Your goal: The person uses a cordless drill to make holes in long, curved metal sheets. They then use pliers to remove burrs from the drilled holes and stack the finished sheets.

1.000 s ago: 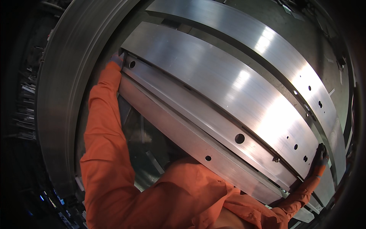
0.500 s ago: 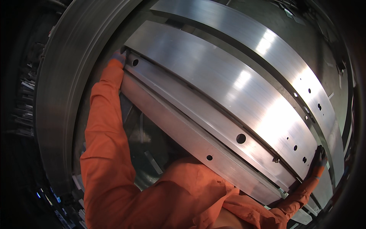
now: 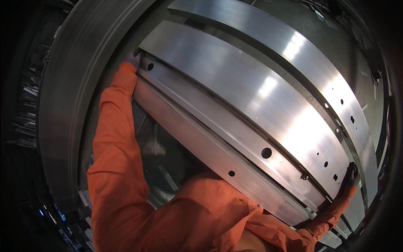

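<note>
A long aluminium profile [image 3: 235, 80] with a wide brushed face and small holes at its right end lies slantwise before me, with a lower stepped flange [image 3: 201, 106] on its near side. My left hand [image 3: 132, 59], in a pale glove, is closed round the far left end, its fingers partly hidden. At the opposite end, my right hand [image 3: 351, 178], in a dark glove, grips the profile's corner; its fingers are dim. Along the near side, close to my body, runs another metal length [image 3: 189, 140] with a round hole.
Beyond the profile lies a second brushed metal length [image 3: 268, 31], also pierced with holes, with a narrow gap between them. A broad grey metal surface [image 3: 75, 105] curves along the left. Small offcuts [image 3: 168, 177] and scattered metal pieces [image 3: 29, 113] lie lower down.
</note>
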